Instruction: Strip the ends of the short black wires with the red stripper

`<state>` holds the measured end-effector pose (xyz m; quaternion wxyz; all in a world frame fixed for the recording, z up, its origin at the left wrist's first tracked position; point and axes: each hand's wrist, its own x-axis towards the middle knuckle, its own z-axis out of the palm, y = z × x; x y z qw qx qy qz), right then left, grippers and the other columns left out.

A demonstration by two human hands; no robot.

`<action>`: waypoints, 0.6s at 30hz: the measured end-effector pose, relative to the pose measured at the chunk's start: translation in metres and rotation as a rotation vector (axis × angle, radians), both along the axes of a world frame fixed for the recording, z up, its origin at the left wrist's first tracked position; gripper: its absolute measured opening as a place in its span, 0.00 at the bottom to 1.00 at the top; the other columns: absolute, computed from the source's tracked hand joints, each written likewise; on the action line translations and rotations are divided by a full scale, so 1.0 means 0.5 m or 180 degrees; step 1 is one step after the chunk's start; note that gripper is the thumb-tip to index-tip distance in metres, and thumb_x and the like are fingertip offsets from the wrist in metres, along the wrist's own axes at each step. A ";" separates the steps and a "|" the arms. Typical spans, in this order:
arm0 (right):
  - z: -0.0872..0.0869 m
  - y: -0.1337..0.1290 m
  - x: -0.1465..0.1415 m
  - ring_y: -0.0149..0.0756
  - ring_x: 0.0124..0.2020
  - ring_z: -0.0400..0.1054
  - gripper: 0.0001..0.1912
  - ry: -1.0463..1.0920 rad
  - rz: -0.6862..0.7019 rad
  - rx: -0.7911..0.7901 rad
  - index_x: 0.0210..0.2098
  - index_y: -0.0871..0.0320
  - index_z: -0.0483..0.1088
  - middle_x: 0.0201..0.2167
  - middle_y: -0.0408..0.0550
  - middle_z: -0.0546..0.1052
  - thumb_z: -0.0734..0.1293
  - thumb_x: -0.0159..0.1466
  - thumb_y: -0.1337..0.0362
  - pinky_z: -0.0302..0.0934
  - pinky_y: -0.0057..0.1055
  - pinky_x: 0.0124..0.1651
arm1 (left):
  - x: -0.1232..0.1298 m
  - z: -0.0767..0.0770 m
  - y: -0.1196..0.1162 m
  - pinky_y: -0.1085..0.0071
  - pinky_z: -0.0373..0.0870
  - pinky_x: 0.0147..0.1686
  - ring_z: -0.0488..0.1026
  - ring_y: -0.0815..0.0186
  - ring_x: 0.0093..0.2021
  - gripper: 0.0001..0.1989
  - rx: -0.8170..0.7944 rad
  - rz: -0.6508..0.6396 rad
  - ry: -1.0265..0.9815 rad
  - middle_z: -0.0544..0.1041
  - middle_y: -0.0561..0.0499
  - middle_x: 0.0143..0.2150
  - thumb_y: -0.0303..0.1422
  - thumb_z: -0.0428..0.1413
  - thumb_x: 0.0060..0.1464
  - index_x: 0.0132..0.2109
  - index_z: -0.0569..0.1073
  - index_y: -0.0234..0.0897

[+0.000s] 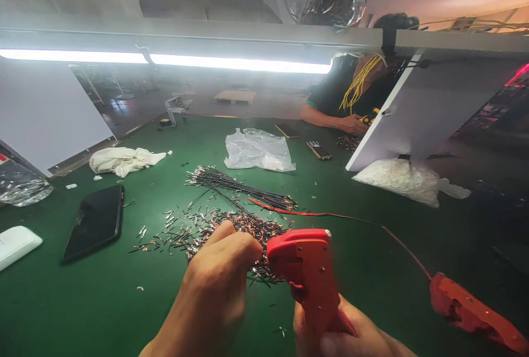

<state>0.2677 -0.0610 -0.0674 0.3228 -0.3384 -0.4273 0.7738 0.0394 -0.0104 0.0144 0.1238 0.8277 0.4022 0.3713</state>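
Green tabletop (95, 307) flanks left hand (221, 269), closed, hold unclear; right hand (351, 332) clasps red tool (314, 269).

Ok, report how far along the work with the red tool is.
Some trimming looks done: a heap of short offcuts lies by the hands. In hand: the right hand holds the red tool; the left hand curls at its head, its contents hidden. Remaining: perhaps the long black wires, though which are finished I cannot tell.
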 end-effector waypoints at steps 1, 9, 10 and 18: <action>0.000 -0.002 0.002 0.30 0.26 0.58 0.20 0.0005 0.0041 -0.0028 0.41 0.59 0.70 0.27 0.43 0.68 0.74 0.55 0.54 0.55 0.29 0.29 | -0.001 0.001 0.000 0.71 0.62 0.28 0.59 0.68 0.26 0.15 -0.0021 0.0009 0.0016 0.63 0.55 0.22 0.22 0.44 0.63 0.30 0.67 0.39; -0.002 0.017 -0.028 0.27 0.22 0.54 0.24 0.0477 0.0229 0.0498 0.27 0.61 0.67 0.21 0.41 0.63 0.71 0.54 0.45 0.48 0.27 0.25 | -0.009 -0.010 0.003 0.73 0.69 0.30 0.72 0.69 0.31 0.08 -0.0012 0.0246 -0.0136 0.76 0.54 0.33 0.25 0.50 0.61 0.46 0.69 0.41; -0.003 0.018 -0.030 0.27 0.22 0.54 0.24 0.0507 0.0248 0.0555 0.27 0.61 0.67 0.21 0.41 0.64 0.71 0.55 0.44 0.47 0.27 0.24 | -0.009 -0.012 0.003 0.73 0.70 0.31 0.73 0.69 0.31 0.08 -0.0044 0.0337 -0.0208 0.76 0.54 0.34 0.26 0.50 0.61 0.46 0.68 0.41; 0.022 0.016 -0.044 0.24 0.19 0.50 0.22 0.0748 0.0283 0.0318 0.25 0.59 0.62 0.18 0.37 0.58 0.69 0.59 0.46 0.44 0.26 0.22 | -0.006 -0.007 0.014 0.74 0.68 0.29 0.70 0.70 0.29 0.07 -0.0024 0.0235 -0.0016 0.74 0.55 0.30 0.24 0.49 0.62 0.38 0.69 0.40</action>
